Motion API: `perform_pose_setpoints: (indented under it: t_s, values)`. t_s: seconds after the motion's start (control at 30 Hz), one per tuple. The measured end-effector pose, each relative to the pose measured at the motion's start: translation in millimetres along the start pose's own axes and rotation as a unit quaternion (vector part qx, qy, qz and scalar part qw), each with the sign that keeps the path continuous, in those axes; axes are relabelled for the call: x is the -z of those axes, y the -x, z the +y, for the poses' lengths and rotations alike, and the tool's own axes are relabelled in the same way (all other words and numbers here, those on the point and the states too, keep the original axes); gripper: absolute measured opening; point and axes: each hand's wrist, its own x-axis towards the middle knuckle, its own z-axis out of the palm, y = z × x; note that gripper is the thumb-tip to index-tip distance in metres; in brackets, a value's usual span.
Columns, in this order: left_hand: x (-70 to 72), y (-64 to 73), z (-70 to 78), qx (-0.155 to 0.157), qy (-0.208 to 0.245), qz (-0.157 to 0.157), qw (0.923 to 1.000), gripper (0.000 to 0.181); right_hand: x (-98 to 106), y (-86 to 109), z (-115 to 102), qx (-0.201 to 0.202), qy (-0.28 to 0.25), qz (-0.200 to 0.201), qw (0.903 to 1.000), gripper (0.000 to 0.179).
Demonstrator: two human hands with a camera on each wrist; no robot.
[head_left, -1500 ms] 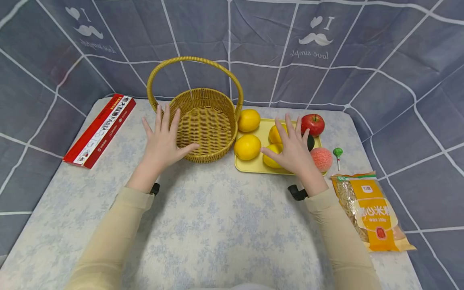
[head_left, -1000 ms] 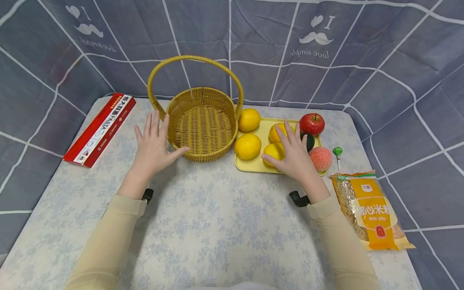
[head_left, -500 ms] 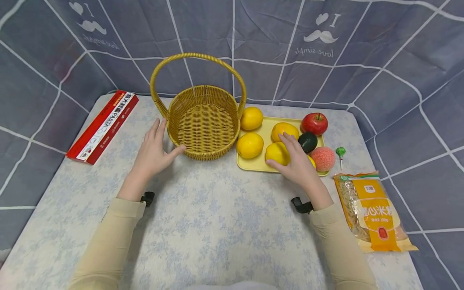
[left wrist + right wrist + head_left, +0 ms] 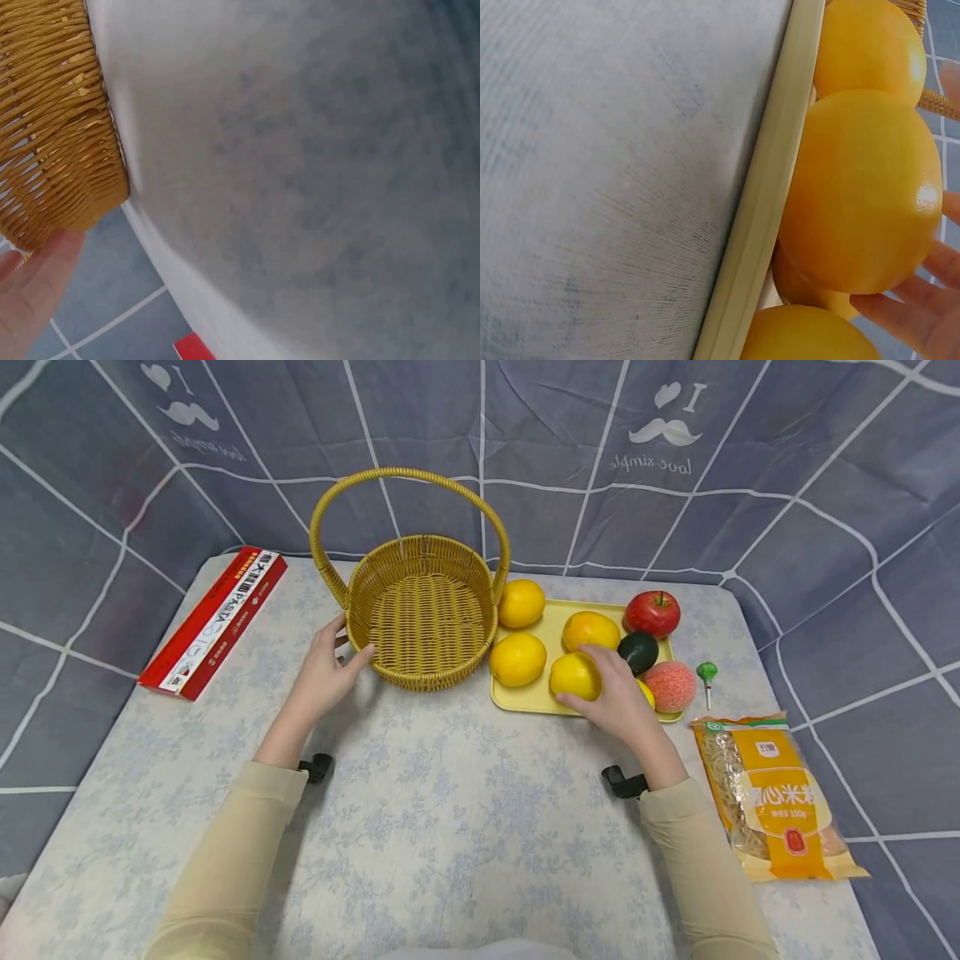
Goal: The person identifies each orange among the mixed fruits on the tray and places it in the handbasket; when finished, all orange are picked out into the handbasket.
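A round wicker basket with a tall hoop handle stands at the back. My left hand is at its left front side, thumb by the rim. In the left wrist view, nearly straight fingers touch the woven wall. On the right, a pale yellow tray bears several yellow lemons. My right hand grips the front middle lemon, thumb in front and fingers behind. The right wrist view shows fingertips against that lemon. Another lemon is partly hidden behind this hand.
A red apple, a dark green avocado-like fruit and a pink peach-like fruit lie at the tray's right. Beyond are a green lollipop and an orange noodle bag. A red pasta box lies far left.
My left hand has come down from beside the basket rim to its side. The right hand has lowered over the tray, and its spread fingers have closed around a lemon.
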Motion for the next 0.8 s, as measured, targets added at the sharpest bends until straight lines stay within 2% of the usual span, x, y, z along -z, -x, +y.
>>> perform_pose_setpoints:
  t_s: [0.3, 0.57, 0.8]
  values:
    - [-0.3, -4.7, 3.3, 0.025, 0.043, -0.017, 0.9986, 0.075, 2, -3.9, 2, -0.018, 0.012, -0.017, 0.9996, 0.077]
    - [-2.2, -1.5, -4.3, 0.059, 0.090, -0.043, 0.9933, 0.079, -9, 0.8, 6, -0.023, 0.012, -0.014, 0.9996, 0.074]
    - [-2.8, -5.6, -1.4, 0.089, 0.133, -0.031, 0.9866, 0.080, -9, -1.2, 6, -0.009, 0.032, 0.011, 0.9994, 0.073]
